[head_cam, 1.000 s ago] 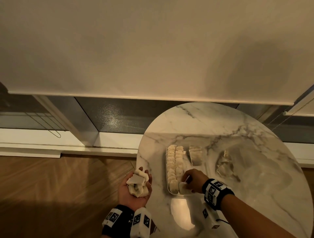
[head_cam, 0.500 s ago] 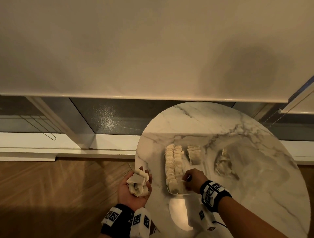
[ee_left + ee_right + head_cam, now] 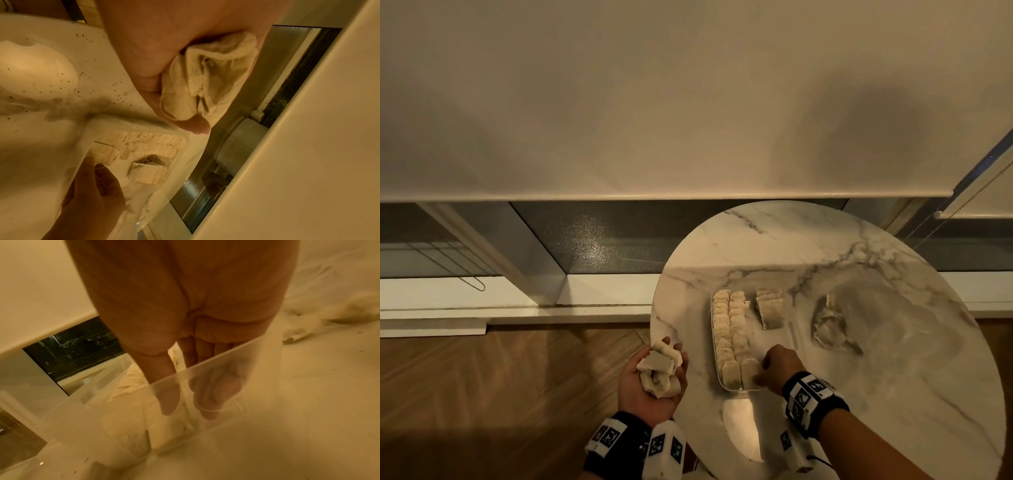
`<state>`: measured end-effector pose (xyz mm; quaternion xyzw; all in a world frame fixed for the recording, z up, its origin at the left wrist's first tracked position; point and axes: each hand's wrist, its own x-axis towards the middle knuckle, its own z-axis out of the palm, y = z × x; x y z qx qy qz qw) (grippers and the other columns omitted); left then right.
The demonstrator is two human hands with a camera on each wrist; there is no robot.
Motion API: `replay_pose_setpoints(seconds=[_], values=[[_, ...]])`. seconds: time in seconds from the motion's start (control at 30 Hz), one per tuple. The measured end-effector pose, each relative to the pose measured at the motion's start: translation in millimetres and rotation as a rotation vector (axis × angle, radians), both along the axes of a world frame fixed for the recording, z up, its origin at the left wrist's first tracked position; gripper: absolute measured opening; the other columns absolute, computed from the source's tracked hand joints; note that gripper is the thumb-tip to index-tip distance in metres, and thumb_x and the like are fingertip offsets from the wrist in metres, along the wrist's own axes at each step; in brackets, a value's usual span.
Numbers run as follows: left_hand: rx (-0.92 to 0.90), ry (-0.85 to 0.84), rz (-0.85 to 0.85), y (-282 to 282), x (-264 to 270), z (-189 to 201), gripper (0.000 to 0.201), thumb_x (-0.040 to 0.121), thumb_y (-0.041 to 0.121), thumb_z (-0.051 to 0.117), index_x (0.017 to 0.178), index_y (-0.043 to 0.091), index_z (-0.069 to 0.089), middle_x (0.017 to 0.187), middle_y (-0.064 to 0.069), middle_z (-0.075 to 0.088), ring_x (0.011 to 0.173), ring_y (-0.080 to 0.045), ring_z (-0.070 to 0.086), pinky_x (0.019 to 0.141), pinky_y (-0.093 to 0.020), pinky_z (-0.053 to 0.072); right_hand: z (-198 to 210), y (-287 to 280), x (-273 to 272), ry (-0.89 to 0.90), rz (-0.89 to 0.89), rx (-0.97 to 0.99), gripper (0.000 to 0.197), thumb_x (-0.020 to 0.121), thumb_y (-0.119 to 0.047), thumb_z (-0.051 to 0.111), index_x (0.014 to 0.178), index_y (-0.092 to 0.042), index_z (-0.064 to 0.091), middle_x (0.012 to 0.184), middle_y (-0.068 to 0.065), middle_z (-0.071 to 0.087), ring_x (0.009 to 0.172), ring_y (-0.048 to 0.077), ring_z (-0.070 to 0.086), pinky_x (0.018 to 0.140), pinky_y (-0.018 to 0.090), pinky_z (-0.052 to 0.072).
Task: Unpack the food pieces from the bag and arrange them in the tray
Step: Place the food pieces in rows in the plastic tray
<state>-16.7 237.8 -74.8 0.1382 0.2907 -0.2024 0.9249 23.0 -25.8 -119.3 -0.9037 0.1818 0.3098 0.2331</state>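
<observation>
Your round marble bench point(image 3: 859, 342) carries everything, and the crumpled clear bag point(image 3: 835, 325) lies toward its right side, well apart from your hands, with a few pale pieces showing at its left end. Near the bench's left edge sits the clear tray point(image 3: 792, 337), its long side running away from you. Two packed rows of food pieces point(image 3: 729, 329) fill the tray's left half from the far end to the near end, and a short stack of pieces point(image 3: 768, 308) stands alone at the far right corner of the tray. Your right hand point(image 3: 779, 368) is at the near end of the tray, fingers point(image 3: 207, 395) reaching down inside the wall beside the last piece point(image 3: 750, 371) of the second row; the right wrist view shows the fingers fairly straight with a thin string across them, but you cannot tell whether they pinch the piece or only touch it. Your left hand point(image 3: 650, 387) hovers just off the bench's left edge, palm up, fingers curled around a clump of pieces point(image 3: 659, 371). Dark specks point(image 3: 121, 95) dot the bench near the tray.
</observation>
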Motion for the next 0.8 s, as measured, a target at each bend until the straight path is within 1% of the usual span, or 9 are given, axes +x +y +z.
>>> replay_pose_setpoints(seconds=[0.03, 0.13, 0.27, 0.33, 0.4, 0.47, 0.6, 0.7, 0.8], values=[[-0.001, -0.006, 0.0, -0.3, 0.4, 0.4, 0.069, 0.02, 0.015, 0.102, 0.086, 0.008, 0.08, 0.083, -0.004, 0.069, 0.072, -0.02, 0.065, 0.06, -0.031, 0.058, -0.8, 0.6, 0.8, -0.002, -0.001, -0.006, 0.038, 0.074, -0.03, 0.083, 0.104, -0.016, 0.064, 0.104, 0.003, 0.064, 0.089, 0.015, 0.061, 0.074, 0.022, 0.051], [-0.009, -0.021, -0.006, -3.5, 1.4, 4.1, 0.066, 0.022, 0.014, 0.102, 0.084, 0.009, 0.078, 0.082, 0.001, 0.069, 0.072, -0.017, 0.064, 0.062, -0.029, 0.057, -2.8, 3.1, 1.8, 0.004, -0.021, 0.006, 0.03, 0.072, -0.029, 0.083, 0.096, -0.017, 0.07, 0.096, 0.002, 0.069, 0.086, 0.014, 0.066, 0.068, 0.02, 0.052], [0.021, -0.009, 0.004, -5.3, 3.2, 1.7, 0.069, 0.02, 0.013, 0.101, 0.085, 0.008, 0.08, 0.084, -0.006, 0.072, 0.074, -0.028, 0.072, 0.058, -0.033, 0.058, -3.1, 5.5, 0.2, 0.004, -0.013, 0.028, 0.021, 0.072, -0.032, 0.081, 0.088, -0.024, 0.071, 0.085, -0.006, 0.066, 0.076, 0.007, 0.06, 0.058, 0.016, 0.043], [0.017, -0.012, 0.008, -6.1, 3.9, -0.4, 0.07, 0.019, 0.013, 0.101, 0.085, 0.008, 0.08, 0.087, -0.008, 0.073, 0.074, -0.029, 0.072, 0.058, -0.033, 0.058, -3.9, 6.5, -0.5, 0.007, 0.003, 0.038, 0.016, 0.073, -0.031, 0.08, 0.085, -0.024, 0.072, 0.083, -0.007, 0.065, 0.076, 0.007, 0.06, 0.061, 0.018, 0.046], [0.029, -0.01, 0.013, -6.2, 5.4, -1.5, 0.073, 0.016, 0.014, 0.1, 0.086, 0.008, 0.08, 0.089, -0.01, 0.074, 0.073, -0.03, 0.073, 0.058, -0.034, 0.058, -4.3, 7.4, -1.1, 0.01, 0.012, 0.057, 0.014, 0.074, -0.032, 0.079, 0.083, -0.025, 0.071, 0.083, -0.007, 0.067, 0.078, 0.007, 0.062, 0.069, 0.021, 0.053], [0.02, -0.012, 0.019, -6.4, 6.7, -3.1, 0.076, 0.015, 0.013, 0.1, 0.088, 0.007, 0.08, 0.09, -0.01, 0.073, 0.073, -0.031, 0.073, 0.057, -0.035, 0.059, -5.1, 6.7, -1.0, 0.012, 0.021, 0.074, 0.015, 0.075, -0.034, 0.079, 0.084, -0.026, 0.07, 0.086, -0.007, 0.067, 0.08, 0.008, 0.062, 0.074, 0.023, 0.055], [0.016, 0.002, 0.022, -9.0, 9.7, -4.4, 0.076, 0.017, 0.014, 0.101, 0.091, 0.008, 0.08, 0.098, -0.01, 0.073, 0.078, -0.031, 0.073, 0.058, -0.035, 0.058, -4.5, 3.9, -0.4, 0.001, 0.037, 0.064, 0.02, 0.075, -0.038, 0.079, 0.087, -0.026, 0.068, 0.089, -0.006, 0.067, 0.082, 0.009, 0.063, 0.074, 0.024, 0.054], [-0.018, 0.027, 0.034, -9.3, 12.4, -7.6, 0.083, 0.026, 0.011, 0.101, 0.105, 0.009, 0.073, 0.098, -0.005, 0.071, 0.088, -0.027, 0.069, 0.059, -0.037, 0.058, -1.3, 1.6, -0.2, -0.02, 0.069, 0.025, 0.024, 0.075, -0.044, 0.077, 0.087, -0.026, 0.067, 0.09, -0.005, 0.067, 0.082, 0.01, 0.063, 0.07, 0.023, 0.052], [-0.079, 0.05, 0.012, -12.1, 15.1, -7.0, 0.089, 0.039, 0.009, 0.098, 0.12, 0.013, 0.061, 0.095, -0.001, 0.07, 0.083, -0.026, 0.07, 0.059, -0.037, 0.058, 1.2, 1.0, -1.9, -0.031, 0.111, 0.01, 0.022, 0.076, -0.044, 0.076, 0.085, -0.026, 0.066, 0.09, -0.005, 0.067, 0.082, 0.01, 0.062, 0.071, 0.024, 0.052]])
